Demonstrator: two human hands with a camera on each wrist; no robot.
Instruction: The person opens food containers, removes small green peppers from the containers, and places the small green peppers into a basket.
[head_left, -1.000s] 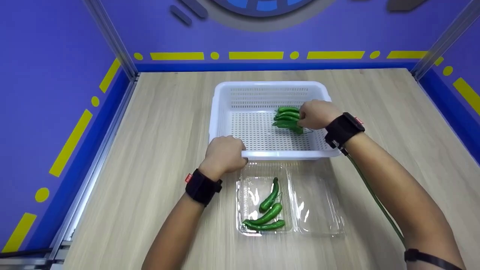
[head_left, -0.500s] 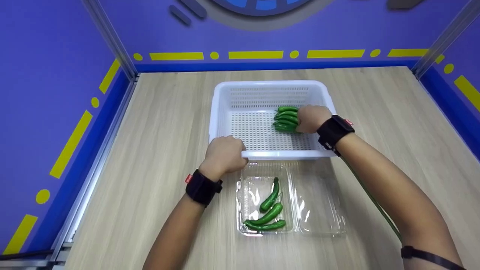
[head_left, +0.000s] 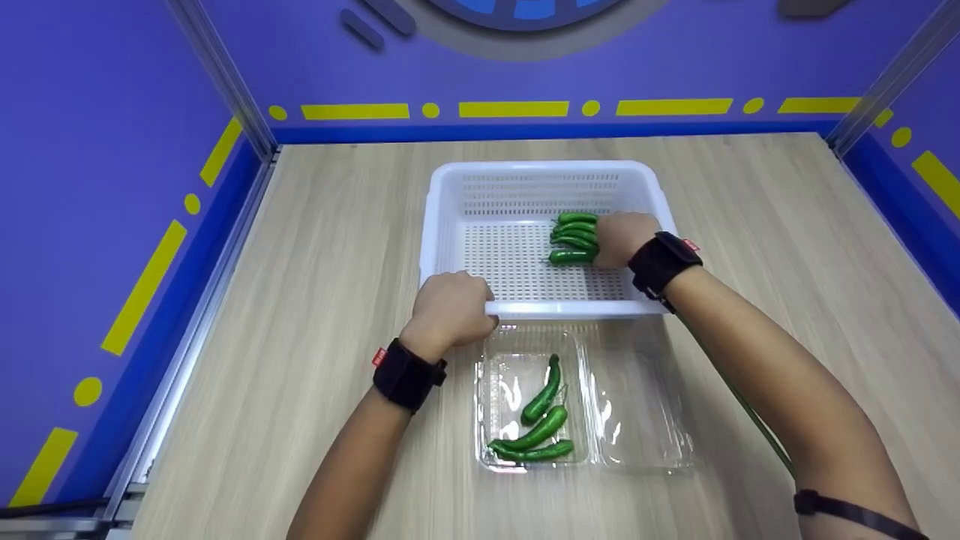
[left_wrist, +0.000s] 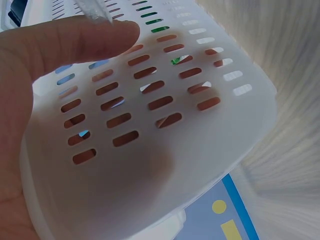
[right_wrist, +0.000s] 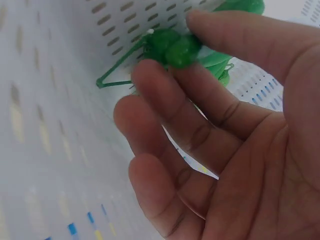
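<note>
Green glossy peppers point(head_left: 574, 238) bunched; right hand point(head_left: 619, 238) pinching stems

No readable text, brand, number or label in any view. Small red tags on black wrist straps point(head_left: 406, 373), near white basket point(head_left: 450, 196): print too small to read. Yellow dashes and dots on purple walls point(head_left: 112, 112) behind basket: plain marks, no letters. Blue-and-grey round graphic above basket on back wall: cut off, no wording visible.
</note>
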